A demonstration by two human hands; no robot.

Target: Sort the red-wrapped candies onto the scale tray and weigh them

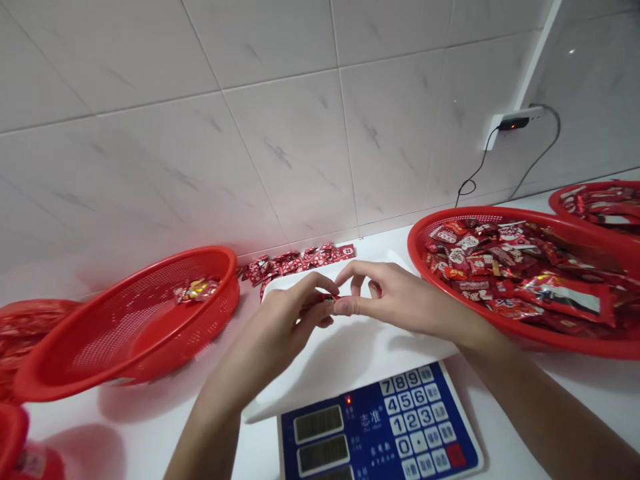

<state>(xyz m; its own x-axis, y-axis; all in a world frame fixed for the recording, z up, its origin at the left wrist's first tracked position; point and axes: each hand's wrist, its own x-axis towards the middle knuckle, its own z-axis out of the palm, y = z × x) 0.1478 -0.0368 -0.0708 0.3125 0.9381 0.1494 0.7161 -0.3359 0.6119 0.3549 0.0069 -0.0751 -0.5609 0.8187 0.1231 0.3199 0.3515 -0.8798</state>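
Above the white tray (320, 373) of a digital scale (373, 427), both hands come together on a small red packet (329, 298), which the fingers mostly hide. My left hand (287, 317) pinches it from the left, fingers curled in. From the right, the thumb and forefinger of my right hand (395, 293) close on its other end, the remaining fingers bent. Behind the tray, along the wall, lies a row of red patterned packets (300, 260).
At right a red basket (420, 243) holds many red wrapped snacks (500, 267), and another red basket (555, 200) stands behind it. A red colander (145, 333) at left has a few wrapped pieces (197, 290). Red bags (37, 327) sit further left. A plugged-in cable (483, 163) hangs on the tiled wall.
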